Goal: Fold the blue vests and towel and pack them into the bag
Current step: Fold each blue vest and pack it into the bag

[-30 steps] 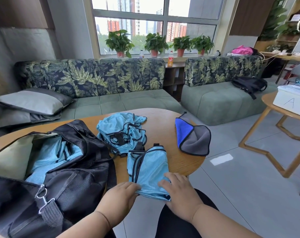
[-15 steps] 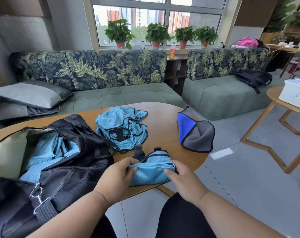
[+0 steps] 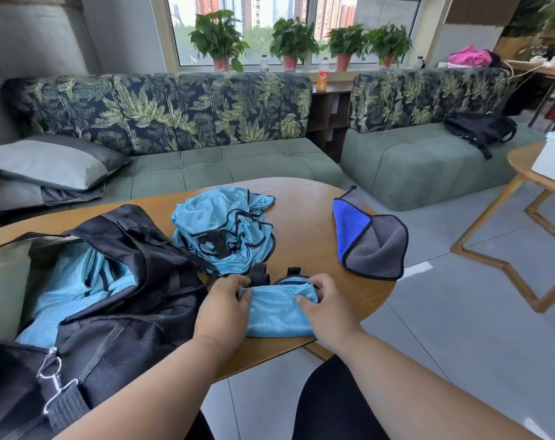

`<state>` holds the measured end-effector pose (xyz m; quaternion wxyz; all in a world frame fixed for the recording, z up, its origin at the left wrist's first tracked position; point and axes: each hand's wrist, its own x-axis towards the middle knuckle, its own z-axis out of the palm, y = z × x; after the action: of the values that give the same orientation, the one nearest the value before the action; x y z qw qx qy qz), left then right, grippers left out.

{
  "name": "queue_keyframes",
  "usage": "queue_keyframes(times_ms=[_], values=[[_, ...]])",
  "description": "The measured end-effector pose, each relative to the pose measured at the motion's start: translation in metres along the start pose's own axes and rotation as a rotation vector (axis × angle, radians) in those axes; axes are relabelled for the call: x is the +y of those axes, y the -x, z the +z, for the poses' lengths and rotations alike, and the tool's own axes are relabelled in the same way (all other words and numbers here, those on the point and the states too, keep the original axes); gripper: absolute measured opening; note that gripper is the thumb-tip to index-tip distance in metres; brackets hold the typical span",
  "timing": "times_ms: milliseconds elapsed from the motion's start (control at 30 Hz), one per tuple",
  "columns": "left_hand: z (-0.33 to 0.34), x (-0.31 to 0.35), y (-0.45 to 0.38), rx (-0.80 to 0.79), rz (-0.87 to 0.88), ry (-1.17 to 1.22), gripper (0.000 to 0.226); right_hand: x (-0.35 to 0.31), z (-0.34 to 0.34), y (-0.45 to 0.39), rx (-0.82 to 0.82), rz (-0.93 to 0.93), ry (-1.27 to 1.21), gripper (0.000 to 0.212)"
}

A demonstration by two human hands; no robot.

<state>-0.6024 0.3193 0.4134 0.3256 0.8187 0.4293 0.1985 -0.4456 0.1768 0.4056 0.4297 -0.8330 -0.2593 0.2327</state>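
- At the tabletop's near edge: left hand point(image 3: 223, 308) and right hand point(image 3: 325, 308) each pinch an end of the folded blue vest point(image 3: 277, 312), thumbs on top, fingers curled over its far edge; forearms reach in from below.
- Crumpled second vest point(image 3: 222, 230) lies mid-table, just beyond.
- Open black bag point(image 3: 123, 300) fills the left end, blue fabric inside.
- Blue-grey towel point(image 3: 369, 241) sits at the right edge, partly folded.
- Wooden table point(image 3: 304, 217); leaf-print sofa point(image 3: 174, 122) and window plants point(image 3: 293, 42) behind.

Leaf-print sofa point(image 3: 181, 112) behind wooden table point(image 3: 304, 223), potted plants point(image 3: 290, 39) on windowsill
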Motion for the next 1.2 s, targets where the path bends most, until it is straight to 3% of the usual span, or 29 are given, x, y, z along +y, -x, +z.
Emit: queue_keyframes(times_ms=[100, 167, 233, 300, 400, 533, 700, 867, 900, 1033, 1200], values=[[0.001, -0.004, 0.007, 0.057, 0.026, 0.024, 0.034, 0.002, 0.002, 0.001, 0.05, -0.025, 0.128, 0.057], [0.001, -0.006, 0.013, 0.047, -0.079, 0.068, 0.055, -0.003, 0.002, 0.001, 0.031, 0.014, 0.215, 0.072], [0.001, -0.008, 0.013, 0.007, -0.194, 0.084, 0.076, -0.007, 0.003, 0.0, 0.012, 0.049, 0.26, 0.074], [0.001, -0.004, 0.012, -0.057, -0.247, 0.046, 0.084, -0.009, 0.002, -0.003, -0.018, 0.065, 0.202, 0.059], [-0.004, 0.006, 0.011, -0.177, -0.294, 0.126, 0.049, -0.009, -0.003, -0.002, -0.091, 0.112, 0.045, 0.031], [-0.008, 0.005, 0.011, -0.23, -0.409, 0.544, 0.019, -0.016, -0.012, 0.011, -0.157, 0.113, -0.14, 0.019], [-0.031, 0.01, 0.036, -0.296, -0.406, 0.84, 0.018, -0.022, -0.026, 0.028, -0.294, 0.095, -0.33, 0.024], [-0.063, 0.007, 0.063, -0.366, -0.386, 1.065, 0.015, -0.028, -0.027, 0.029, -0.452, 0.105, -0.349, 0.078], [-0.071, 0.005, 0.067, -0.362, -0.382, 1.082, 0.016, -0.034, -0.026, 0.031, -0.492, 0.115, -0.354, 0.081], [-0.097, -0.001, 0.075, -0.303, -0.346, 1.115, 0.015, -0.061, -0.016, 0.045, -0.608, 0.075, -0.415, 0.063], [-0.14, -0.001, 0.085, -0.214, -0.193, 1.049, 0.035, -0.093, 0.002, 0.054, -0.689, 0.046, -0.56, 0.068]])
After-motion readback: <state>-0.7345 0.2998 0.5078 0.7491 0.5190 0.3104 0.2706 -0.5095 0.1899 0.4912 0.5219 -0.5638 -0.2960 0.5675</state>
